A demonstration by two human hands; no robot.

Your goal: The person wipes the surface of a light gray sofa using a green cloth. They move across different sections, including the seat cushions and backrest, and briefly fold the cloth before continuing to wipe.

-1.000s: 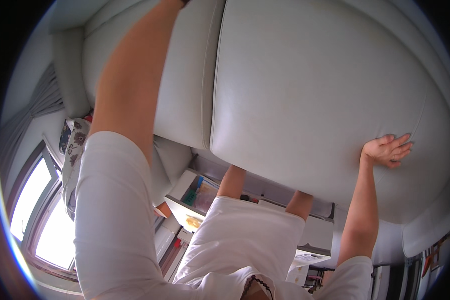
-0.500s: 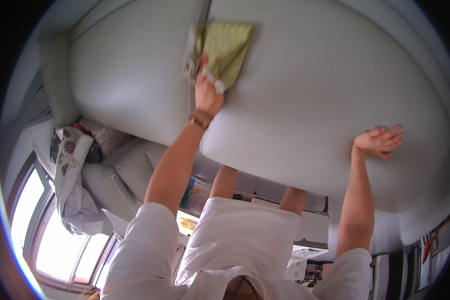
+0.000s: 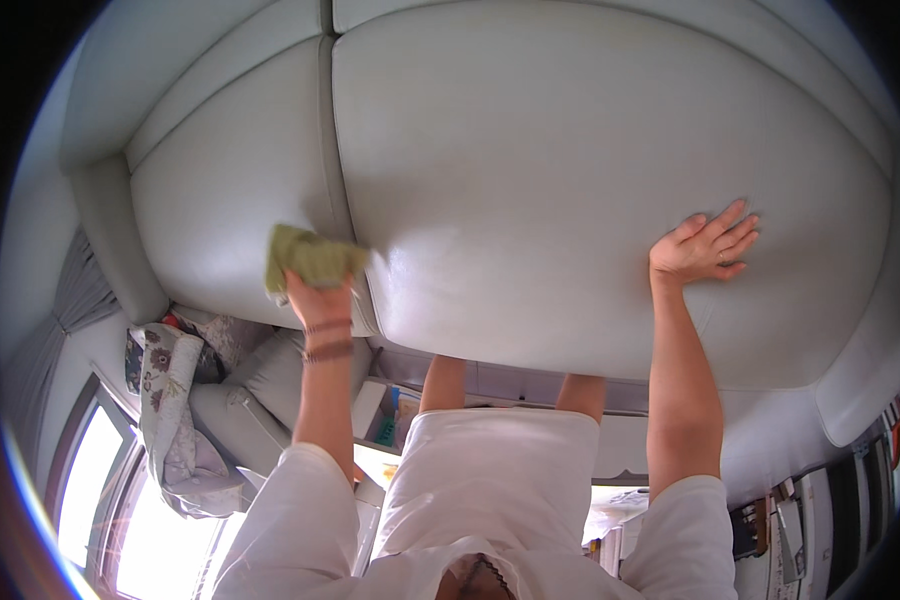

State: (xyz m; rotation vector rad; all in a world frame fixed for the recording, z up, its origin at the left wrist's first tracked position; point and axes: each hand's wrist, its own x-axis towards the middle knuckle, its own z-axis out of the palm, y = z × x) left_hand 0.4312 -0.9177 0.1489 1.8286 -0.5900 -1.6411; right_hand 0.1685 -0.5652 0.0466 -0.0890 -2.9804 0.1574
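Note:
A crumpled green cloth [image 3: 308,257] is gripped in my left hand [image 3: 317,298], over the left part of a light grey sofa seat near the seam between two cushions. That hand is slightly smeared by motion, and its fingertips are partly hidden by the cloth. Bracelets circle the left wrist. My right hand [image 3: 703,246] lies flat with fingers spread on the large sofa cushion [image 3: 530,180], and it wears a ring. Nothing is held in it. A faint shiny streak shows on the cushion just right of the seam.
At left, the smaller seat cushion [image 3: 210,200] meets an armrest [image 3: 120,240]. Below it stand a grey armchair [image 3: 270,375] draped with a flowered cloth [image 3: 170,400], and a bright window [image 3: 90,470]. Behind my legs is a low unit holding various items; dark shelving [image 3: 850,510] is at lower right.
My left hand has drawn the cloth left and toward me, from the far seam area to the near edge, and the cloth is more bunched. The right hand stays flat on the cushion.

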